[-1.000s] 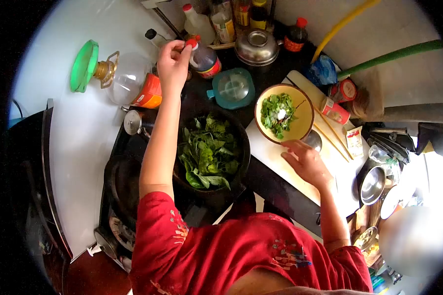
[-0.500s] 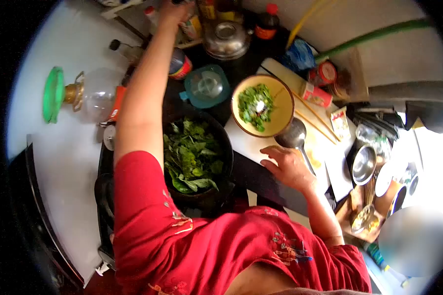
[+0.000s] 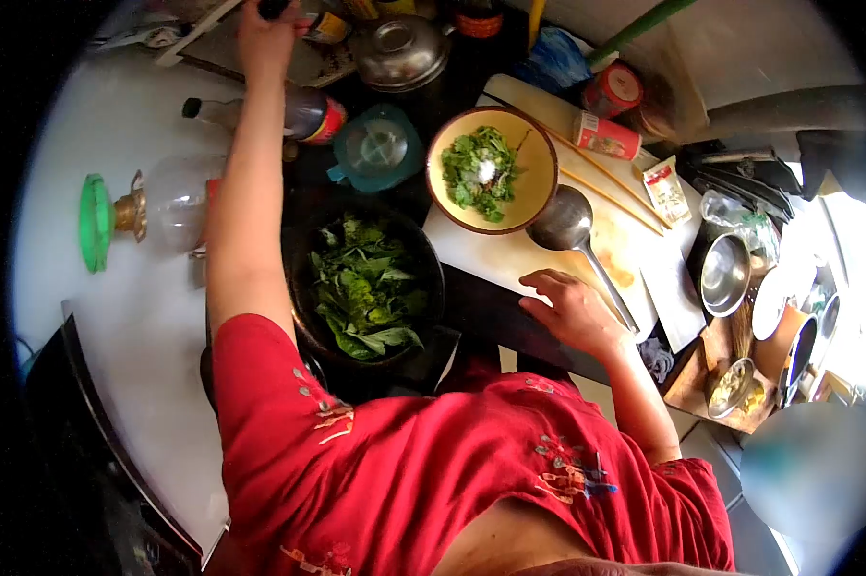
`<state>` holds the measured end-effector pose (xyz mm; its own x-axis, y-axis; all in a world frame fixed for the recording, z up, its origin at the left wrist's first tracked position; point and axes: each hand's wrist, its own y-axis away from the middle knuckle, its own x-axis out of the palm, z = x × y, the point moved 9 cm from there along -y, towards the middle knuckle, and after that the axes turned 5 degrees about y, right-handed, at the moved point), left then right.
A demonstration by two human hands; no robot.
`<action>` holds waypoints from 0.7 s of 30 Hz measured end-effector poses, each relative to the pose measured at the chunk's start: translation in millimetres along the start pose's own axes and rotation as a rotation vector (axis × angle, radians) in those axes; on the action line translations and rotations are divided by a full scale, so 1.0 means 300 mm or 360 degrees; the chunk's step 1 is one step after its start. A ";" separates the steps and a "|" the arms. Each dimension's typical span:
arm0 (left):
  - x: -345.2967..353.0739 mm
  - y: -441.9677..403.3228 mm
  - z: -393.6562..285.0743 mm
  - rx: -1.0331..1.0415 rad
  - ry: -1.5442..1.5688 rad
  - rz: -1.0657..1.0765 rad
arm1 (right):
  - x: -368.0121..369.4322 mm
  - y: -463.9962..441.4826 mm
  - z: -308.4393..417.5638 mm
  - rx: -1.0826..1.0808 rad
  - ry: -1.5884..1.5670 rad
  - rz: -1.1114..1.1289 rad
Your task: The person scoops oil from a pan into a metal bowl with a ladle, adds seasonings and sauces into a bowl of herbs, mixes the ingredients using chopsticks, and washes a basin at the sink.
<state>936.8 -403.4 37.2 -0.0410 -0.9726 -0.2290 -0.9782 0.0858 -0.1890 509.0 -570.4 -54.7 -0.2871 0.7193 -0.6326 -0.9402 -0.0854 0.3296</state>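
Observation:
My left hand (image 3: 265, 46) reaches to the far back left, closed round something with a small black top; the rest of it is hidden. Over the near edge of the white cutting board (image 3: 596, 259), my right hand (image 3: 577, 312) is open and holds nothing, fingers loosely bent, beside the handle of a metal ladle (image 3: 561, 221). A yellow bowl (image 3: 534, 187) on the board contains chopped green herbs (image 3: 479, 163) topped with a white powdery heap. Leafy greens (image 3: 366, 288) fill the dark wok (image 3: 436, 259) to the left.
Chopsticks (image 3: 596, 163), a red-and-white canister (image 3: 606, 136) and a cleaver (image 3: 675, 298) lie on or by the board. Behind the wok are a teal lidded container (image 3: 380, 149), a dark bottle on its side (image 3: 308, 115) and a lidded metal pot (image 3: 401, 58). Utensils fill a wooden box (image 3: 687, 389) at right.
My left hand has shifted left at the back, with the black-topped thing in it. The view has also moved, so the counter items appear slightly displaced. My right hand stays near the board's edge.

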 end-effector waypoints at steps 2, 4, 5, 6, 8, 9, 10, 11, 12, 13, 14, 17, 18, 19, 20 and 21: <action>-0.006 0.023 0.022 0.0132 0.0063 0.0056 | 0.008 0.000 0.007 -0.0023 -0.0043 0.0007; -0.035 0.055 -0.029 0.0530 0.0149 0.0226 | 0.008 0.005 0.023 -0.0066 -0.0074 0.0017; -0.042 0.094 -0.061 0.0545 0.0157 0.0226 | 0.008 0.007 0.034 -0.0099 -0.0085 0.0028; -0.048 0.145 -0.101 0.0559 0.0163 0.0226 | 0.009 0.011 0.044 -0.0133 -0.0098 0.0042; -0.071 0.243 -0.210 0.0561 0.0146 0.0229 | 0.002 0.016 0.043 -0.0150 -0.0120 0.0025; -0.089 0.289 -0.268 0.0599 0.0202 0.0225 | -0.009 0.018 0.045 -0.0147 -0.0141 0.0014; -0.107 0.340 -0.330 0.0634 0.0258 0.0225 | -0.019 0.022 0.048 -0.0142 -0.0166 0.0005; -0.113 0.402 -0.413 0.0657 0.0262 0.0265 | -0.034 0.021 0.055 -0.0151 -0.0237 -0.0001; -0.122 0.467 -0.499 0.0681 0.0266 0.0301 | -0.059 0.013 0.061 -0.0161 -0.0306 -0.0004; -0.134 0.522 -0.563 0.0701 0.0280 0.0332 | -0.087 0.001 0.071 -0.0174 -0.0374 -0.0008; -0.136 0.581 -0.632 0.0777 0.0306 0.0380 | -0.158 -0.007 0.114 -0.0291 -0.0346 -0.0267; -0.102 0.718 -0.760 0.0748 0.0493 0.0585 | -0.351 -0.005 0.283 -0.0700 0.0079 -0.0905; -0.076 0.752 -0.776 0.0699 0.0614 0.0671 | -0.391 0.001 0.334 -0.0744 0.0160 -0.1022; -0.036 0.790 -0.772 0.0606 0.0717 0.0727 | -0.424 0.012 0.379 -0.0780 0.0243 -0.1138; 0.013 0.828 -0.748 0.0460 0.0803 0.0804 | -0.448 0.029 0.400 -0.0809 0.0331 -0.1252; 0.062 0.877 -0.736 0.0319 0.0883 0.0821 | -0.453 0.034 0.389 -0.0841 0.0264 -0.1233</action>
<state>633.9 -446.9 194.2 -0.6277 -0.7605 0.1660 -0.7547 0.5423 -0.3692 559.8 -588.5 116.5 0.4667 0.6030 -0.6469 -0.8293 0.0442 -0.5571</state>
